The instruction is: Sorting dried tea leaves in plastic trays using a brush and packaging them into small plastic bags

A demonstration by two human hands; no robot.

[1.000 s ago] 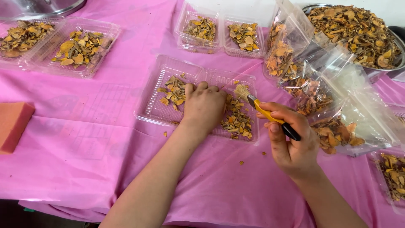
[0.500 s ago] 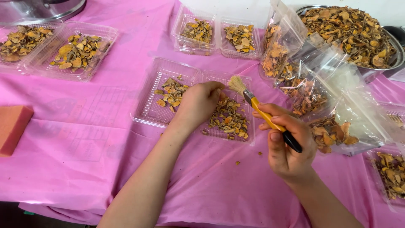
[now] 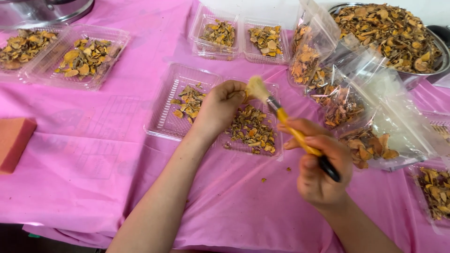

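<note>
My left hand [image 3: 218,105] is raised over the open clear plastic clamshell tray [image 3: 165,124] and pinches a small dried orange-brown slice at its fingertips. My right hand [image 3: 317,166] grips a small brush [image 3: 286,119] with a yellow and black handle. The pale bristles touch the slice at my left fingertips. Dried slices [image 3: 251,127] lie in the tray's right half, and a smaller heap [image 3: 190,101] lies in its left half.
Two more clamshell trays of slices stand at the back left [image 3: 75,56] and back centre [image 3: 243,35]. Clear bags of slices [image 3: 356,107] lie at right, in front of a metal bowl [image 3: 398,33] heaped with slices. An orange sponge [image 3: 14,140] sits at the left edge.
My left hand lifted off the tray with a slice pinched in its fingers. The brush moved up and left until its bristles met the slice.
</note>
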